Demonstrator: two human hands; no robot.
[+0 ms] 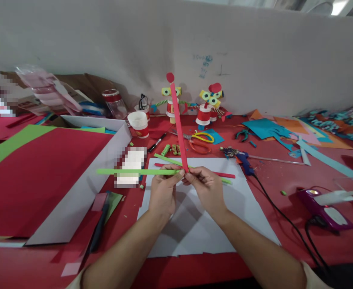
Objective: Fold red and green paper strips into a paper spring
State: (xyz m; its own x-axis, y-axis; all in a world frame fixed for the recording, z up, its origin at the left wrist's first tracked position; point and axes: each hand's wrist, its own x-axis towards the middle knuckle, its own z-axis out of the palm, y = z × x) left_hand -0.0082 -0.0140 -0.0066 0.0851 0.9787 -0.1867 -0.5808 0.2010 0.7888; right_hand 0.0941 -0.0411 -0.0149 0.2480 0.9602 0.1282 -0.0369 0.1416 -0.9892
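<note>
Over the white paper sheets (200, 224), my left hand (164, 188) and my right hand (208, 186) meet, fingers pinched at the joint of two paper strips. The green paper strip (134, 171) reaches out to the left from my left fingers. Upward from my right fingertips runs the red paper strip (179, 124), roughly at a right angle to the green one. Beneath and behind my hands, another red strip (224, 175) and another green strip (167, 159) lie on the paper. Folded green paper springs (165, 150) sit just beyond the sheet.
Paper-cup figures (204, 115) stand by the wall. A blue glue gun (246, 162) with a trailing cord, scissors (202, 138) and pliers (243, 135) lie ahead and right. At left are a white box (83, 188) under coloured paper, a black-handled knife (100, 228) and stacked paper cups (138, 123).
</note>
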